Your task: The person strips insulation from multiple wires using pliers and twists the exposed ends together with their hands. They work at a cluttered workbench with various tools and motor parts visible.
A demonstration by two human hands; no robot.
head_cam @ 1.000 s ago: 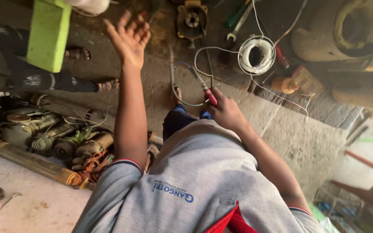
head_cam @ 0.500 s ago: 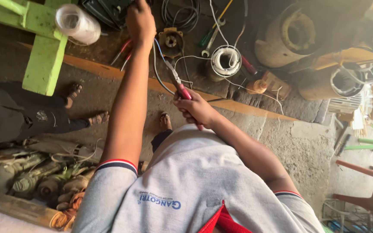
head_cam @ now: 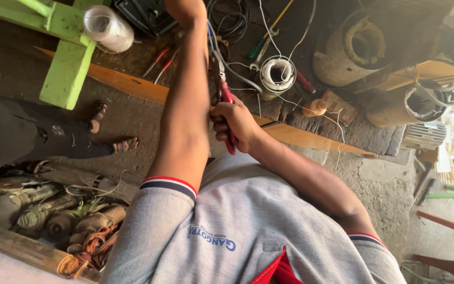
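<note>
Pliers (head_cam: 226,105) with red handles sit clamped in the right hand (head_cam: 235,123), best kept steady, while the left hand (head_cam: 187,8), grip unclear, reaches to the floor's far edge.

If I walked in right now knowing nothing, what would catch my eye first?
Most likely the red-handled pliers gripped in the right hand at the centre, jaws pointing up beside the outstretched left forearm. Next, the white coil of wire on the cluttered floor just right of them, and the bright green wooden frame at upper left, with another person's sandalled feet below it.
</note>
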